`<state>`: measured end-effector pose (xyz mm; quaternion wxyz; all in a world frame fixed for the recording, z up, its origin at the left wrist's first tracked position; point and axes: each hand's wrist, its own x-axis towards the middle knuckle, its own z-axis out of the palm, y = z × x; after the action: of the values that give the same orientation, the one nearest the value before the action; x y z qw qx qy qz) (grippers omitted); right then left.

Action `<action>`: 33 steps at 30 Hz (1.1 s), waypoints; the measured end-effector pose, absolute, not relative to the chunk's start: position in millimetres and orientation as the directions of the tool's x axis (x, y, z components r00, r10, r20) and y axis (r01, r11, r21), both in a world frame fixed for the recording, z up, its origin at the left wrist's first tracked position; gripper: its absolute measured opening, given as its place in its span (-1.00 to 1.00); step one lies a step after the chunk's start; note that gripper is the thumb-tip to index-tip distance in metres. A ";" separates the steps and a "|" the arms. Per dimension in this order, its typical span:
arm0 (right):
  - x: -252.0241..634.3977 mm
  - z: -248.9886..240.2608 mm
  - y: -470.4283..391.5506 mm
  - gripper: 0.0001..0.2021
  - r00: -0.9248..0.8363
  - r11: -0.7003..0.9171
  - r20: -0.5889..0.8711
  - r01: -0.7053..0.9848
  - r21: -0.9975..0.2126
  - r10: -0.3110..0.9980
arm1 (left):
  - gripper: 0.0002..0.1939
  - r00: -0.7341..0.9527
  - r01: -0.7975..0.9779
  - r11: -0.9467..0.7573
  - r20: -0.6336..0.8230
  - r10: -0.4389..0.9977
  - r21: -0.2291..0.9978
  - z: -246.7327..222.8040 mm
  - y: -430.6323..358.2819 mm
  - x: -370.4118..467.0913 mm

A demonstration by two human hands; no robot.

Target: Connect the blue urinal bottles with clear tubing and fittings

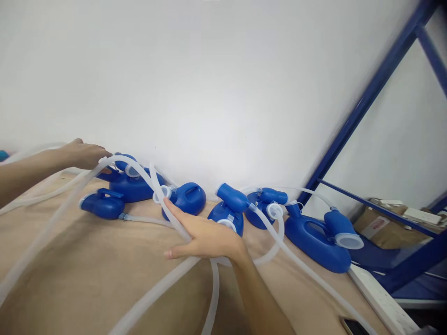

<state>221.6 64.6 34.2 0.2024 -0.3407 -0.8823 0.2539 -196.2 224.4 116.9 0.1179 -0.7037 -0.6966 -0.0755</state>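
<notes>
At the left, my left hand (85,155) is curled at the neck of a blue urinal bottle (131,187) near the wall; its fingertips are partly hidden. My right hand (213,236) is spread over the middle of the table, thumb apart, its fingers touching a clear plastic tube (145,177) that arches up toward the left hand. Just beyond the right hand stands another blue urinal bottle (190,199) with a whitish cap (161,193). A small blue urinal funnel (102,204) lies in front of the left bottle, its tube running right.
Several more blue bottles line the wall, including one with a funnel (232,197) on top and a long one (314,239) at the right. Loose tubes cross the tan table (87,279). A phone (353,325) lies front right. A blue metal frame (363,109) and cardboard box (387,228) stand beyond.
</notes>
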 end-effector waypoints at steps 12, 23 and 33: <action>247.4 44.1 75.8 -0.63 -0.377 0.457 0.264 0.649 -0.609 0.888 | -0.50 0.026 0.993 0.027 0.427 0.904 -0.116 39.8 123.9 -108.1; 261.5 19.0 100.2 -0.53 -0.431 0.462 0.192 0.711 -0.530 0.882 | -0.52 0.117 0.992 -0.095 0.317 0.941 -0.084 -16.0 146.3 -106.3; 272.0 14.8 112.0 -0.51 -0.491 0.489 0.206 0.564 -0.666 0.847 | -0.02 0.246 0.918 -0.318 0.286 0.926 0.239 -0.3 135.9 -32.4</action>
<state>272.0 112.0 14.8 0.2649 -0.4295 -0.8211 0.2669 -32.4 135.9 -0.3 -0.0113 -0.7892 -0.5840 -0.1897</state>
